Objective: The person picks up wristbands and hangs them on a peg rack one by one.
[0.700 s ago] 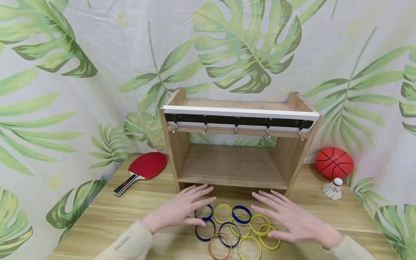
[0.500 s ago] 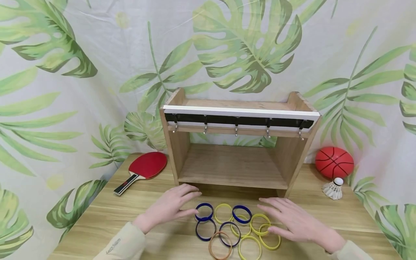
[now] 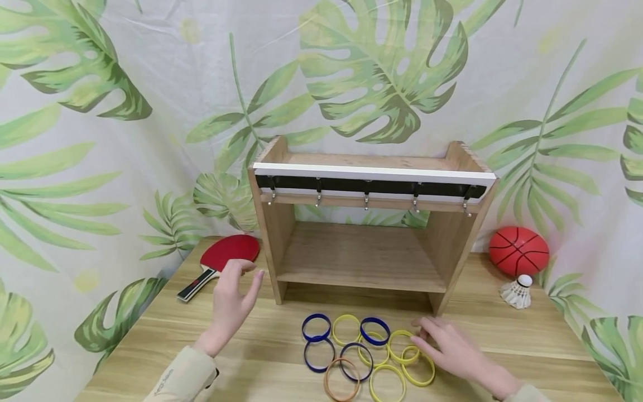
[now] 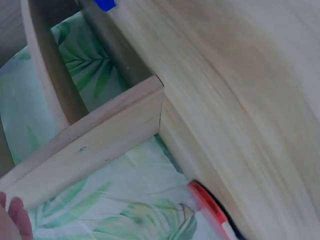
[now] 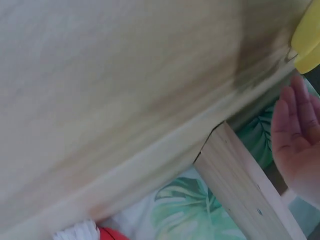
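Several thin wristbands lie in a loose cluster before the shelf: blue ones (image 3: 316, 338), yellow ones (image 3: 387, 400) and an orange one (image 3: 327, 385). My left hand (image 3: 232, 304) is raised left of them, thumb and bent fingers apart with nothing between; in the head view it overlaps the red table tennis paddle (image 3: 228, 252). At the cluster's right side, my right hand (image 3: 452, 349) is low over the table, its thumb tip beside the yellow bands. In the right wrist view its fingers (image 5: 295, 112) look nearly straight, just below a yellow band (image 5: 307, 42).
A wooden shelf (image 3: 361, 254) stands at the back, a black and white strip with several metal hooks (image 3: 366, 201) along its upper front. Right of it are a small red basketball (image 3: 519, 251) and a shuttlecock (image 3: 517, 292). Leaf-printed cloth (image 3: 166, 84) hangs behind.
My left hand has withdrawn from the bands, moving left and up toward the paddle. My right hand has shifted slightly down, its fingers now more bent. The bands lie as before.
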Tool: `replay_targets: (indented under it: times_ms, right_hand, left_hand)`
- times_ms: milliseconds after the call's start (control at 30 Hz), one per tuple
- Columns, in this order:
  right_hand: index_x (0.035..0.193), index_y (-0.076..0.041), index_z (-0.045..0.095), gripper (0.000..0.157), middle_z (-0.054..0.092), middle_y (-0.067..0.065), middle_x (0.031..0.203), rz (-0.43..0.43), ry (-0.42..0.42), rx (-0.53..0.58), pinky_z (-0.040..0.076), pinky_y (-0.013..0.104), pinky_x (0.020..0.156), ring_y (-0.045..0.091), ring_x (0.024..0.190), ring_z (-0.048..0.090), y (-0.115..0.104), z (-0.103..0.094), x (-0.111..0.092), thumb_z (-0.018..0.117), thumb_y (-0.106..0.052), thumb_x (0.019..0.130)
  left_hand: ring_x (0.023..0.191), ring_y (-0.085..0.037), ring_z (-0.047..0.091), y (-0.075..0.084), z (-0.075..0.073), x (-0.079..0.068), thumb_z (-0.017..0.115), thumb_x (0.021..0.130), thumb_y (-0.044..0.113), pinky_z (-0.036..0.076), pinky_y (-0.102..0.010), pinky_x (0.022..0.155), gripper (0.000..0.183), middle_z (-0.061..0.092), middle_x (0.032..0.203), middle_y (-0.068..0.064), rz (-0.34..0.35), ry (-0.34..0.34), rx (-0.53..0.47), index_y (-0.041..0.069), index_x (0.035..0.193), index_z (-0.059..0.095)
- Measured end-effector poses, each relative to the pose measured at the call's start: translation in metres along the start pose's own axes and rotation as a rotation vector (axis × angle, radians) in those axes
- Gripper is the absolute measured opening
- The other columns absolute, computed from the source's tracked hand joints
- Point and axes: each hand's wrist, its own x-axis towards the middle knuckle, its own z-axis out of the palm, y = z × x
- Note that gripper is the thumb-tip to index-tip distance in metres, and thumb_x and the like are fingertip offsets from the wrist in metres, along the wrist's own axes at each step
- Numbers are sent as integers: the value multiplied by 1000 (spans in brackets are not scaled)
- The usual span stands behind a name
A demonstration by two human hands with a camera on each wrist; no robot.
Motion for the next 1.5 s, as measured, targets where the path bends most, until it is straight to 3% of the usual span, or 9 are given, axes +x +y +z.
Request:
replay_targets:
  times_ms: [67,200,333,467,567,700,867,1100,1500]
  right_hand:
    - [102,-15,69,20,55,-24,75,46,-21,46,42,13,54,-9,67,48,0,3,0,73,-30,89]
    - [101,-13,68,19,56,-22,72,100,-76,143,41,12,53,-12,64,45,2,8,1,70,-29,92]
    - [101,-11,68,17,63,-17,73,111,-113,206,45,13,53,-12,65,50,4,9,1,70,-24,91]
    - [99,-8,67,15,67,-12,73,85,-103,243,48,14,54,-10,66,54,4,9,3,73,-15,88]
    - [98,-5,67,15,67,-10,72,62,-76,279,49,15,53,-10,66,54,3,8,3,74,-9,85]
    - [96,-4,66,14,67,-7,73,74,-42,340,50,15,53,-9,66,53,1,7,4,73,-4,84]
    - [95,-6,65,13,67,-4,73,91,14,398,51,15,52,-9,67,54,-4,1,9,72,-1,84]
    - [94,-6,67,21,67,0,76,23,120,377,51,14,51,-8,70,55,-11,-11,17,73,7,79]
    - [91,-14,70,22,65,-9,81,-53,142,341,52,8,55,-7,73,58,-30,-46,42,75,5,80]
  left_hand:
    - [87,-25,59,-1,0,1,69,90,12,49,-17,82,20,64,94,-14,-104,-2,-19,-4,99,63]
    - [99,-25,61,0,2,4,75,85,6,44,-3,89,30,64,106,-15,-274,-71,-62,-4,111,61]
    - [115,-31,60,2,8,9,76,87,11,37,5,96,47,62,123,-18,-362,-174,-120,-5,127,56]
    - [125,-37,57,1,12,14,74,89,16,52,-23,104,60,57,136,-19,-423,-251,-161,-3,139,49]
    - [131,-40,53,0,15,16,73,90,18,50,-47,103,66,53,143,-21,-473,-285,-203,-3,145,43]
    - [136,-38,49,-2,18,17,71,92,19,48,-50,105,69,48,149,-21,-536,-322,-266,-1,149,38]
    - [137,-35,48,-4,20,20,69,93,17,47,-50,106,67,47,150,-20,-563,-333,-355,3,151,37]
    - [133,-39,51,-4,25,24,67,94,8,48,-51,106,58,51,145,-23,-549,-306,-393,-1,146,42]
    - [125,-39,57,-3,28,24,65,92,-2,52,-51,99,49,58,136,-27,-528,-244,-380,-6,139,50]
